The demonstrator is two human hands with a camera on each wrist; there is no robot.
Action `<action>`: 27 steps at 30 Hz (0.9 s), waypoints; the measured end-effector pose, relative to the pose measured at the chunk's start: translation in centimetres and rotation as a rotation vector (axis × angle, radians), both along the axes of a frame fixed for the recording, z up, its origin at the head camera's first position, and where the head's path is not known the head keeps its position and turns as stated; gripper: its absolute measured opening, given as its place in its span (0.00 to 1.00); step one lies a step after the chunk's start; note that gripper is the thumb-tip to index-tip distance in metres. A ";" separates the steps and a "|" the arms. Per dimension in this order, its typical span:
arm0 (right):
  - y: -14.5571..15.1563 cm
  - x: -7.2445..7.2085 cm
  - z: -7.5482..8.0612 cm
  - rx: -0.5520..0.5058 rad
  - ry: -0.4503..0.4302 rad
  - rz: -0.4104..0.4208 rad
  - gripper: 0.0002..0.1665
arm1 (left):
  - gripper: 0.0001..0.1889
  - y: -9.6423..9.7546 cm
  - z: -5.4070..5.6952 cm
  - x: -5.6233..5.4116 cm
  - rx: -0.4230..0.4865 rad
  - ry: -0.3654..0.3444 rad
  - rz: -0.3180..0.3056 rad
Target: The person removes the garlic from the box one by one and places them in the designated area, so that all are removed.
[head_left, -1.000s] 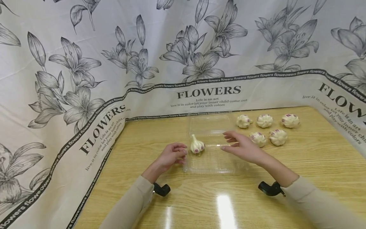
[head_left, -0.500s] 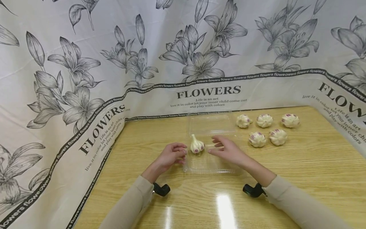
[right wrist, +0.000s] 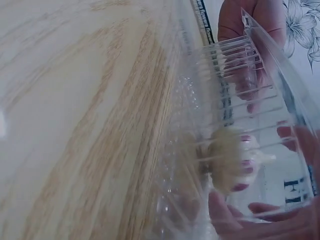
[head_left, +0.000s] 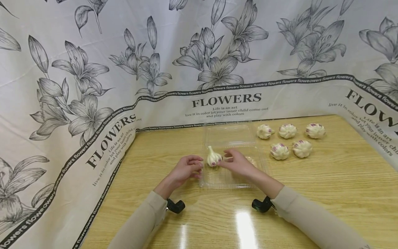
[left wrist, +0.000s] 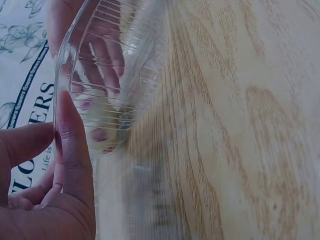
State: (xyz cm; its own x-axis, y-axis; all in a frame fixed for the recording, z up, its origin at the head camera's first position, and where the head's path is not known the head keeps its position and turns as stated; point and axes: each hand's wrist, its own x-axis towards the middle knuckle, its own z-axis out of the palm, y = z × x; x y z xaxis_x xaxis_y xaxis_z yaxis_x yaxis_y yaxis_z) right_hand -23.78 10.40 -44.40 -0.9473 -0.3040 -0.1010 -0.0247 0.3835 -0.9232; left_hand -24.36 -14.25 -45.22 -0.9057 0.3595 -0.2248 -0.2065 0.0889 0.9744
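Observation:
A clear plastic clamshell container (head_left: 230, 180) lies with its lid laid back on the wooden table. One garlic bulb (head_left: 214, 157), white with purple patches and its stem upward, sits at the left of its base. My left hand (head_left: 186, 168) pinches the container's left rim (left wrist: 62, 75) between thumb and finger, as the left wrist view shows. Inside the base, my right hand (head_left: 237, 162) is at the bulb's right side, thumb and fingers spread. Its thumb (right wrist: 222, 212) is close against the bulb; through the plastic, contact is hard to tell.
Several more garlic bulbs (head_left: 287, 131) lie in two rows on the table, right of the container. A white curtain (head_left: 227, 107) with printed flowers hangs along the back and sides. Black wrist cameras (head_left: 175, 206) sit under both forearms.
My right hand has moved left, from beside the bulbs on the right to the bulb in the container. The left hand stays at the rim.

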 end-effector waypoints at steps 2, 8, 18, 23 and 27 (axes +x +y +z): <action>-0.2 -0.1 -0.1 0.002 -0.023 -0.014 0.48 | 0.19 0.1 0.0 0.0 0.004 -0.002 0.000; -1.1 -0.4 -0.4 -0.025 -0.074 -0.027 0.47 | 0.19 0.1 0.0 0.0 0.011 -0.004 0.004; -2.1 -0.9 -0.7 -0.022 -0.070 -0.033 0.41 | 0.19 0.1 0.1 0.2 0.008 -0.018 0.001; -2.3 -1.1 -0.9 -0.013 -0.066 -0.037 0.42 | 0.19 0.1 -0.1 0.0 0.009 -0.010 -0.001; -2.3 -1.3 -1.0 -0.002 -0.055 -0.042 0.43 | 0.19 0.1 -0.1 0.0 0.011 -0.011 -0.002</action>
